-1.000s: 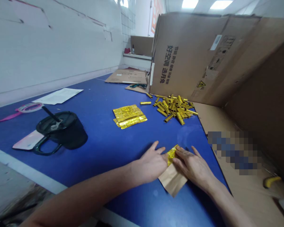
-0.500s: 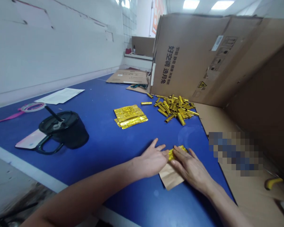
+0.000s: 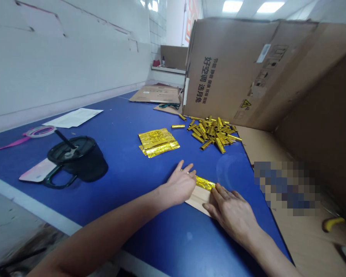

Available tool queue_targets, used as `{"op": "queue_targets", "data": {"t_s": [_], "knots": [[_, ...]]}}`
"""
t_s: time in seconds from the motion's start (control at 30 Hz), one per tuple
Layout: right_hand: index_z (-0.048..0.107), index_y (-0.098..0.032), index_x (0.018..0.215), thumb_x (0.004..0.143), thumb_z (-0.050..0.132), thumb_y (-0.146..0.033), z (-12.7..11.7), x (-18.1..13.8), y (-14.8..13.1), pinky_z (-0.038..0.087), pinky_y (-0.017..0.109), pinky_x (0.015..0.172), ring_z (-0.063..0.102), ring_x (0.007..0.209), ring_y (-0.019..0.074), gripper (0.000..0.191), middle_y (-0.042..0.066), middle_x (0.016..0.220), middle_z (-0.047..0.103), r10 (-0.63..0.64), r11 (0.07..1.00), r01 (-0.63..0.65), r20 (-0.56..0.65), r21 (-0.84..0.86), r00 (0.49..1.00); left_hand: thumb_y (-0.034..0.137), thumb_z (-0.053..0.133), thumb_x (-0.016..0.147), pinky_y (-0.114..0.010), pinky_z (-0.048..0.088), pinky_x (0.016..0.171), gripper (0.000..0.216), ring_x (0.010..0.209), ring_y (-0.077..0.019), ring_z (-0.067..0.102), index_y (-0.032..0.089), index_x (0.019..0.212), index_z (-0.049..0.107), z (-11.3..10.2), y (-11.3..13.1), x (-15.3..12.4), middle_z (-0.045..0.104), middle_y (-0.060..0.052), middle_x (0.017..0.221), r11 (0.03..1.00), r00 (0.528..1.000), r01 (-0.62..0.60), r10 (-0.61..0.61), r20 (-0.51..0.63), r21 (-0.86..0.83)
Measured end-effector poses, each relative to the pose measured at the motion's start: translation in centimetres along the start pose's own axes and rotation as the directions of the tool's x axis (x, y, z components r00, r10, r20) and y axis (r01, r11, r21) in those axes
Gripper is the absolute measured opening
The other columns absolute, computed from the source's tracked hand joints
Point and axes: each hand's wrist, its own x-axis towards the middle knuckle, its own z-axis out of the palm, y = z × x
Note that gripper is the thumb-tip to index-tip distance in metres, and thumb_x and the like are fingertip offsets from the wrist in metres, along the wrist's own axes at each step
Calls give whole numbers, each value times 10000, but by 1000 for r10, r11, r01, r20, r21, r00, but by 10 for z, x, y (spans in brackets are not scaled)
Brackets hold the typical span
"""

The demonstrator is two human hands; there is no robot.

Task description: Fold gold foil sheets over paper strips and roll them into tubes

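Note:
Between my two hands on the blue table lies a gold foil paper (image 3: 200,197), its plain tan side up and a gold strip folded along the far edge. My left hand (image 3: 182,184) grips its left end near the fold, the other fingers raised and spread. At the right end, my right hand (image 3: 232,207) has thumb and fingers closed on the fold; its fingertips press at the gold strip. Farther off sit flat gold foil sheets (image 3: 158,142) in a small stack. Beyond them is a pile of small rolled gold foil tubes (image 3: 212,132).
A dark mug (image 3: 82,159) with a straw stands at left, near a tape roll (image 3: 40,131) and white paper (image 3: 76,117). A large cardboard box (image 3: 230,69) rises behind the tubes. Flat cardboard (image 3: 155,93) lies at the back. A banana (image 3: 331,224) shows at right.
My hands have moved apart to the two ends of the paper, the left going left and slightly away. The gold side now shows as a narrow strip along the far edge.

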Motion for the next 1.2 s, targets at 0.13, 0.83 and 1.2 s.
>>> {"op": "queue_targets", "data": {"t_s": [0.13, 0.83, 1.2], "knots": [[557, -88, 1072, 806, 433, -417, 3, 0, -1, 409, 438, 834, 532, 1016, 288, 441, 198, 1154, 533, -12, 1000, 11, -33, -18, 999, 146, 430, 754, -365, 330, 864, 267, 1015, -250, 454, 69, 971, 566, 2, 16, -3, 544, -158, 1046, 998, 998, 65, -65, -8, -10], [423, -116, 1238, 739, 465, -527, 4, -1, 23, 348, 420, 938, 411, 1151, 264, 647, 163, 1254, 450, -78, 923, 54, 48, 382, 996, 628, 405, 720, -403, 315, 886, 726, 1134, -315, 347, 101, 1219, 369, -4, 19, -10, 387, -200, 1230, 981, 993, 87, -72, 91, -175], [469, -147, 1173, 633, 624, -387, -11, -6, 35, 271, 411, 985, 280, 1229, 259, 610, 156, 1358, 284, -143, 906, 28, 243, 423, 959, 481, 623, 611, -323, 269, 955, 815, 1217, -277, 284, 57, 1229, 304, -17, -9, -12, 295, -213, 1318, 932, 958, 7, 97, 270, -361]]}}
